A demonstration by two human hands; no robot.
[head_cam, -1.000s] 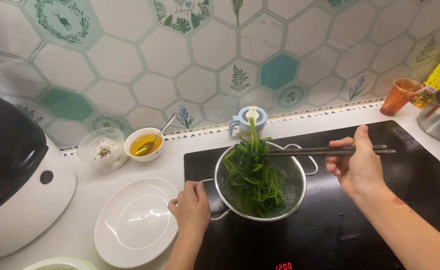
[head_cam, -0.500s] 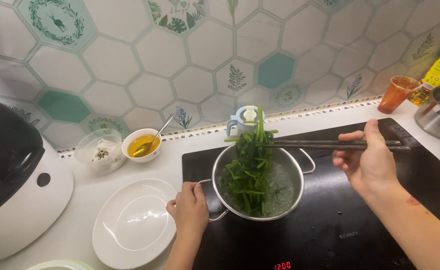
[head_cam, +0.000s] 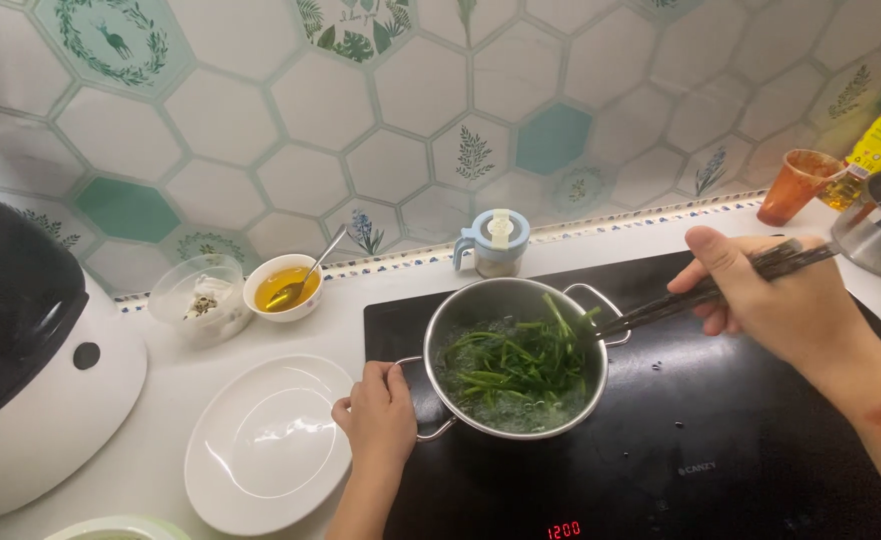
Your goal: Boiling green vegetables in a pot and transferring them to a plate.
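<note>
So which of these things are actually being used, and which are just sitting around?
In use: left hand on pot handle; right hand holding chopsticks in the greens.

Sitting around: white plate, sauce bowl, orange cup, blue-lidded jar.

A round white ceramic plate [head_cam: 268, 444] lies at eight o'clock; a small white bowl of yellow oil [head_cam: 282, 287] at ten.

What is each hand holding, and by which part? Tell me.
Left hand grips the pot by its near side handle. Right hand holds dark chopsticks near their top ends.
</note>
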